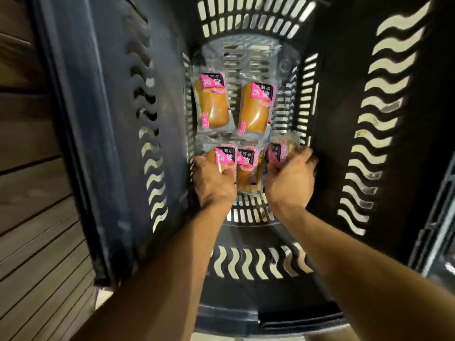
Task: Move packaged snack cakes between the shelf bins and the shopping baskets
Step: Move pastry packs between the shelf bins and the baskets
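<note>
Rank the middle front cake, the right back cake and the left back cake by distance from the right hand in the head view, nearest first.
From the right hand:
1. Middle front cake, just left of it.
2. Right back cake, beyond it.
3. Left back cake, far left, beyond.

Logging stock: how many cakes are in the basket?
5: two cakes at the far end, one under left hand, one between hands, one in right hand. None visibly hidden.

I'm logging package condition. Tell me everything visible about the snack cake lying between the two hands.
The middle snack cake is a golden-brown loaf sealed in clear wrap with a pink-and-black printed label at its far end. It lies flat on the slotted basket floor, lengthwise, looking intact. Neither the left hand nor the right hand grips it.
</note>
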